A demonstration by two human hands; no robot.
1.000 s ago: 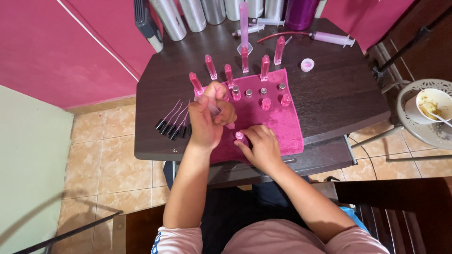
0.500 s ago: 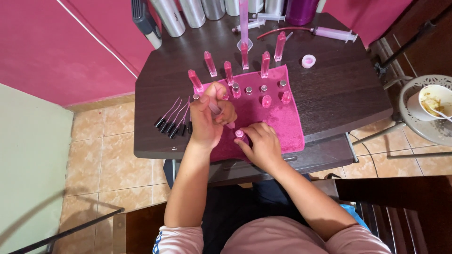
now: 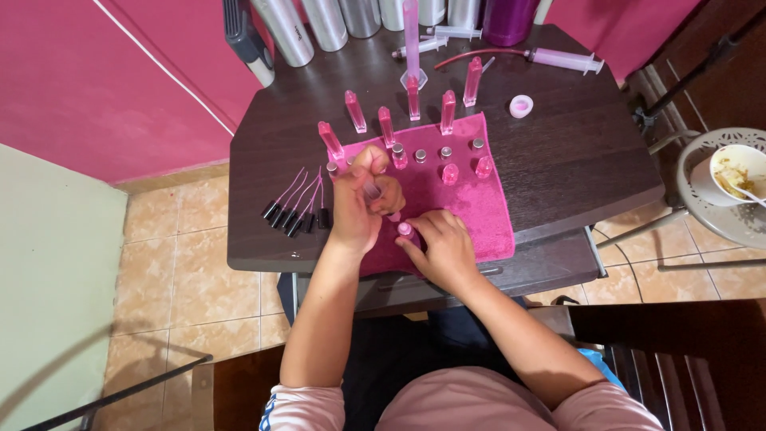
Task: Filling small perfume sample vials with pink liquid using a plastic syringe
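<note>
Dark wooden table set against a pink wall, tiled floor below on the left. Row of silver cans and a purple bottle along the far edge. White stool to the right carries a bowl with food scraps. Pink towel spread on the near half of the table. Tall clear cylinder stands behind it; a syringe with a red tube lies near the far right. Pink tubes stand in an arc along the towel's far edge, small silver-capped vials just in front of them. Black-handled applicator wands lie fanned out left of the towel. Small pink-white cap sits alone on bare wood. Left hand raised over the towel, fingers closed around a small clear tube, tilted downward. Right hand rests on the towel's near edge, fingertips pinching a small pink vial upright. The two hands sit close together, tube tip just above the vial; whether they touch cannot be told.
</note>
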